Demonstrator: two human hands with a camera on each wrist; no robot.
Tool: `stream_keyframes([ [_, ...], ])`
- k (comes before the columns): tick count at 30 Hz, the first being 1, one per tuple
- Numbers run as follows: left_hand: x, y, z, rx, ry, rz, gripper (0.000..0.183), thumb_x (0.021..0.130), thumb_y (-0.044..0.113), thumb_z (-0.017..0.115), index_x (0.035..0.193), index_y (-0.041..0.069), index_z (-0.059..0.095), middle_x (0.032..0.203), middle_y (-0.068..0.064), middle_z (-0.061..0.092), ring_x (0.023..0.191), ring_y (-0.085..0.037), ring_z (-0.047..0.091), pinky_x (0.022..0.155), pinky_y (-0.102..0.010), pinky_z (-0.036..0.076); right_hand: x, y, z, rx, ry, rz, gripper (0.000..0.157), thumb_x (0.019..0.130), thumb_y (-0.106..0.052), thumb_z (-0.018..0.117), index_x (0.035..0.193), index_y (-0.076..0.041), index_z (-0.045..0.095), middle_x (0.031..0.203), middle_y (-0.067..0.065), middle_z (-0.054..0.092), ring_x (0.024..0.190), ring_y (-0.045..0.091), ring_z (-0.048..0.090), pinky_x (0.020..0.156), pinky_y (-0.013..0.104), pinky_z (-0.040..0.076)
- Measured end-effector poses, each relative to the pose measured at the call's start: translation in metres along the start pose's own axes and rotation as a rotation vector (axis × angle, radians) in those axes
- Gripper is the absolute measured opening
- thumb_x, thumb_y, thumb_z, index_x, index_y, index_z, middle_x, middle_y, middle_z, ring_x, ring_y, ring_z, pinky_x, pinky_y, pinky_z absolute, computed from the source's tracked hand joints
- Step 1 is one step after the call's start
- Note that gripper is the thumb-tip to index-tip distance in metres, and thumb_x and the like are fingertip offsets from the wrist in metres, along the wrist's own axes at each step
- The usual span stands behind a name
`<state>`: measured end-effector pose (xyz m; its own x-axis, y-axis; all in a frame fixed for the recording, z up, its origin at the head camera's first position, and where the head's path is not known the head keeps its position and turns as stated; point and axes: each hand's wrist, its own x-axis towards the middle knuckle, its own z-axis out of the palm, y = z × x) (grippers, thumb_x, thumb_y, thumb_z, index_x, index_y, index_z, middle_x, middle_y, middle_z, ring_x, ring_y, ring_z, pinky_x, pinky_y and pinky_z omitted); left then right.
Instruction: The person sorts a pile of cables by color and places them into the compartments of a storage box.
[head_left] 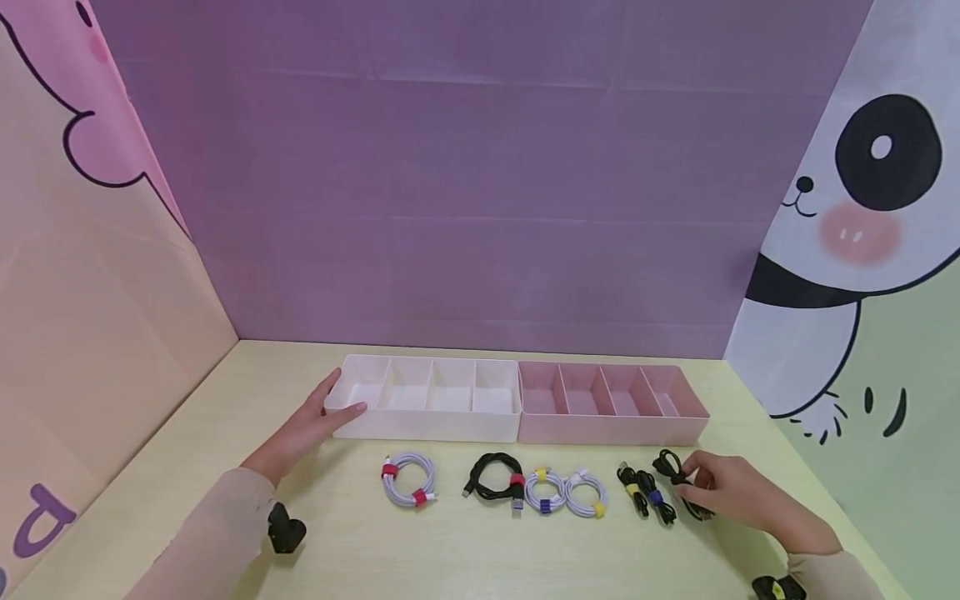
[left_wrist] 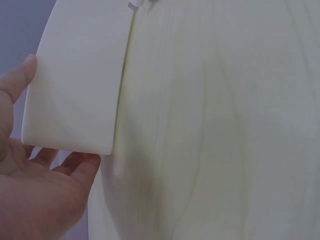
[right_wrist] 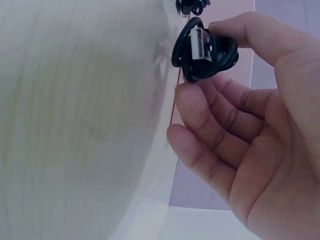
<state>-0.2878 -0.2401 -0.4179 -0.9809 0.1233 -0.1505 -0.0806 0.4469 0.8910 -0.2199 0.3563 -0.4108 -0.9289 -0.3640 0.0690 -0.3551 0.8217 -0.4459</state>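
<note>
My left hand (head_left: pixel 303 427) holds the left end of a white divided box (head_left: pixel 431 426). In the left wrist view its thumb lies along one side of the box (left_wrist: pixel 80 80), its fingers bent round the end. At the right, my right hand (head_left: pixel 731 490) pinches a bundled black USB cable (head_left: pixel 667 463) between thumb and fingers. The right wrist view shows the metal USB plug (right_wrist: pixel 201 44) within the black loops. Just left of that hand lie a black cable with a blue tie (head_left: pixel 657 498) and another with a yellow tie (head_left: pixel 633 490).
A pink divided box (head_left: pixel 611 431) adjoins the white one. In front lie a white coiled cable with red ties (head_left: pixel 430 475), a black coil with a red tie (head_left: pixel 487 495) and two smaller white coils (head_left: pixel 557 490) (head_left: pixel 585 507). A purple wall (head_left: pixel 480 208) stands behind.
</note>
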Motion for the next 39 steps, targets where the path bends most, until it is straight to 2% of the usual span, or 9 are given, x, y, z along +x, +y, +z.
stream_keyframes([
  [5, 0.0, 0.001, -0.001, 0.002, -0.007, -0.002, 0.103, 0.097, 0.049, 0.062, 0.16, 0.02, -0.014, 0.164, -0.023, -0.008, 0.145, -0.054, 0.008, 0.111, -0.071, 0.013, 0.001, 0.0, 0.0, 0.002, 0.012, -0.004, 0.021, 0.09, -0.023, 0.074, 0.097, -0.007, 0.062, 0.074, -0.009, 0.058, 0.065, 0.001, 0.05, 0.057, 0.026, 0.045],
  [10, -0.002, 0.0, -0.001, 0.004, -0.014, -0.011, 0.106, 0.094, 0.056, 0.063, 0.16, 0.024, -0.014, 0.165, -0.022, -0.009, 0.145, -0.053, 0.01, 0.111, -0.072, 0.013, 0.002, -0.001, -0.002, 0.001, 0.033, -0.003, 0.022, 0.09, -0.023, 0.075, 0.097, -0.007, 0.062, 0.074, -0.01, 0.057, 0.063, 0.001, 0.049, 0.056, 0.025, 0.045],
  [20, -0.006, -0.002, 0.001, 0.009, -0.01, -0.005, 0.102, 0.095, 0.058, 0.06, 0.16, 0.03, -0.015, 0.166, -0.018, -0.01, 0.145, -0.049, 0.013, 0.111, -0.072, 0.013, 0.003, -0.003, -0.003, -0.006, 0.081, -0.06, 0.021, 0.089, -0.022, 0.075, 0.097, -0.008, 0.062, 0.071, -0.015, 0.056, 0.06, -0.001, 0.048, 0.054, 0.024, 0.045],
  [31, -0.005, -0.002, 0.0, 0.011, -0.011, -0.009, 0.101, 0.096, 0.056, 0.059, 0.16, 0.03, -0.015, 0.166, -0.019, -0.008, 0.145, -0.048, 0.015, 0.11, -0.073, 0.015, 0.008, -0.009, -0.012, -0.017, 0.072, 0.011, 0.026, 0.09, -0.024, 0.076, 0.102, -0.005, 0.064, 0.073, -0.01, 0.058, 0.06, 0.003, 0.048, 0.054, 0.026, 0.044],
  [35, -0.004, -0.002, 0.0, 0.006, -0.007, -0.011, 0.102, 0.096, 0.055, 0.06, 0.16, 0.028, -0.014, 0.165, -0.02, -0.008, 0.146, -0.05, 0.012, 0.111, -0.072, 0.014, 0.01, -0.01, -0.014, -0.028, 0.078, 0.001, 0.025, 0.09, -0.023, 0.076, 0.102, -0.005, 0.064, 0.073, -0.01, 0.057, 0.06, 0.003, 0.048, 0.055, 0.026, 0.045],
  [39, -0.004, -0.002, 0.0, 0.003, 0.004, 0.003, 0.103, 0.095, 0.055, 0.063, 0.161, 0.026, -0.012, 0.166, -0.019, -0.006, 0.145, -0.05, 0.014, 0.111, -0.069, 0.019, 0.012, -0.012, -0.017, -0.039, 0.088, -0.001, 0.024, 0.09, -0.023, 0.076, 0.102, -0.005, 0.065, 0.073, -0.009, 0.057, 0.061, 0.003, 0.049, 0.055, 0.026, 0.045],
])
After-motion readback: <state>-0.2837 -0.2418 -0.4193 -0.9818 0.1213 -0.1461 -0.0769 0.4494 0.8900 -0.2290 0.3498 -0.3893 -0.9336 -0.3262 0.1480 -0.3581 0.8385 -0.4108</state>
